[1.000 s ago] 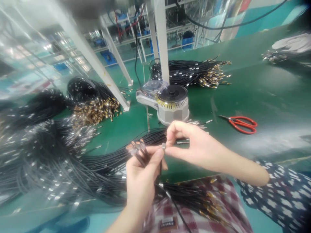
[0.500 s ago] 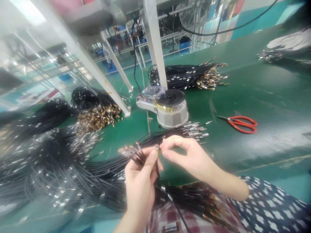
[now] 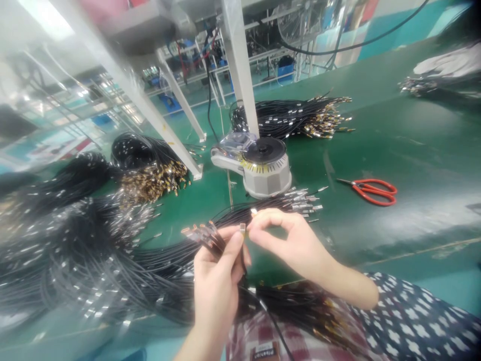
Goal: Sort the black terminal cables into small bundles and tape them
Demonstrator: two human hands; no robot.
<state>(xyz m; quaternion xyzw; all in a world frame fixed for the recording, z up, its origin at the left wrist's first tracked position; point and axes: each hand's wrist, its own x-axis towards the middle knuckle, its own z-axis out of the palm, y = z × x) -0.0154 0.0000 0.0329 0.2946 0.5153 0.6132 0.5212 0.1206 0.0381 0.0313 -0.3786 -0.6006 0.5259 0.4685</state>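
My left hand (image 3: 218,281) is closed around a small bunch of thin black cables (image 3: 205,236) whose metal-tipped ends fan out to the upper left. Its thumb also steadies one cable end with a small metal connector (image 3: 242,229). My right hand (image 3: 289,240) pinches at that connector from the right with thumb and forefinger. Both hands hover above the green table (image 3: 394,145), just in front of a grey tape dispenser (image 3: 263,168). More black cables run from my lap up under the hands.
Large heaps of black cables with gold ends (image 3: 150,175) and silver ends (image 3: 75,240) lie at the left. Another bundle (image 3: 296,118) sits behind the dispenser. Red-handled scissors (image 3: 370,190) lie to the right. White frame legs (image 3: 240,65) stand on the table.
Both hands have dropped slightly and shifted a little left in the view, keeping their grip on the cables and connector. The view has tilted a bit; the last half second is nearly still.
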